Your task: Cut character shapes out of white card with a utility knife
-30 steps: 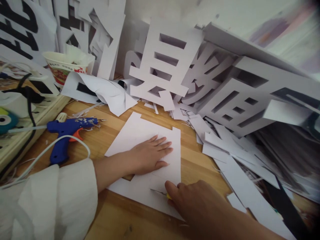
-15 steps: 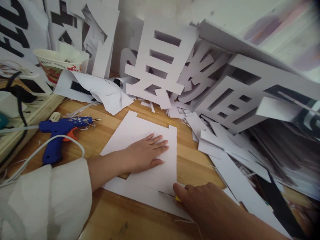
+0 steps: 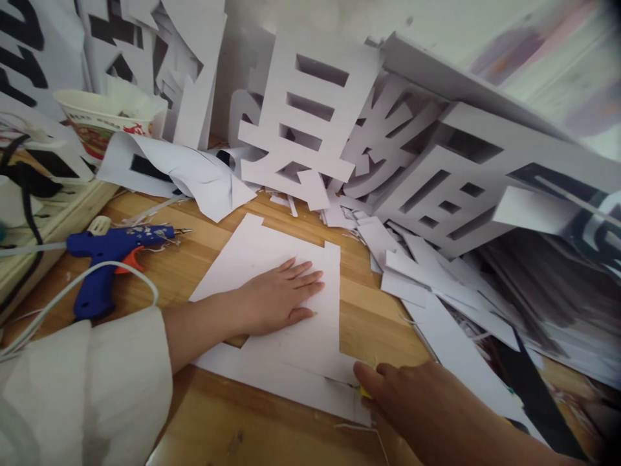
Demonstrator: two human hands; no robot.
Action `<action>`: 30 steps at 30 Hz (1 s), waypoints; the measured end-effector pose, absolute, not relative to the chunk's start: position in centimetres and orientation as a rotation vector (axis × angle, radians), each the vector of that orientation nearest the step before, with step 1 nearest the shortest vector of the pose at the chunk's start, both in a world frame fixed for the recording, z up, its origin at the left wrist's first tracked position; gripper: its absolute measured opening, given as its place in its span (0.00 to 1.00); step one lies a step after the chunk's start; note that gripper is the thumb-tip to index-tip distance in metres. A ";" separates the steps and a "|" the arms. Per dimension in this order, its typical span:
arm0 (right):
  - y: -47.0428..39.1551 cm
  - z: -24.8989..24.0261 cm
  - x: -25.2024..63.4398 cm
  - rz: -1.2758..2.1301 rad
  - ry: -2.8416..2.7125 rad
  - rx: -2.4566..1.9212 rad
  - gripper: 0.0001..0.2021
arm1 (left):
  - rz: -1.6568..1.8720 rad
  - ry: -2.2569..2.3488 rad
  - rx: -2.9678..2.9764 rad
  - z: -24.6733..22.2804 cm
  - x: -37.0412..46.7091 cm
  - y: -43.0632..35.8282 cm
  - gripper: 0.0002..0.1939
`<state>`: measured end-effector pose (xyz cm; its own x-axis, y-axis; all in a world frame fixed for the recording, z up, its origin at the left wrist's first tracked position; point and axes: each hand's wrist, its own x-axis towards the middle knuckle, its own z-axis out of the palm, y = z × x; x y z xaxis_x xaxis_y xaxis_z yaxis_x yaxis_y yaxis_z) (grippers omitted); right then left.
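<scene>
Left hand (image 3: 276, 299) lies spread flat on the white sheet (image 3: 272, 252) at centre frame, on the desk (image 3: 373, 317); right hand (image 3: 412, 404), lower right, pinches a yellow-handled cutter (image 3: 363, 392) at the sheet's lower edge.

White foam-board sheet (image 3: 301, 346), flat on wooden surface (image 3: 218, 421), notches cut from its far and left edges. Left hand (image 3: 276, 298) lies palm-down on its middle, fingers spread. Yellow-handled cutter (image 3: 365, 392), mostly hidden in right hand (image 3: 412, 404), at sheet's near right edge; a cut line runs leftward from it.
</scene>
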<state>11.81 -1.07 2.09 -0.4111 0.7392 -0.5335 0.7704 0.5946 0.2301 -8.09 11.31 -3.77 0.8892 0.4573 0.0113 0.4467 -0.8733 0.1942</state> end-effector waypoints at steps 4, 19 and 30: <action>-1.4 2.4 12.4 -0.104 2.143 1.201 0.23 | 0.079 0.688 2.868 -3.8 -8.1 11.4 0.28; -3.3 1.5 16.0 -0.029 2.184 1.289 0.20 | 0.105 0.705 2.865 -3.7 -8.1 11.3 0.27; -3.9 1.1 17.4 0.045 2.255 1.296 0.12 | 0.115 0.690 2.867 -4.1 -8.2 11.4 0.28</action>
<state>17.39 -3.91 1.11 -0.3967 0.8112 -0.4297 0.7935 0.5384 0.2838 -8.20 11.41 -4.12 0.8887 0.4575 0.0310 0.4427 -0.8736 0.2021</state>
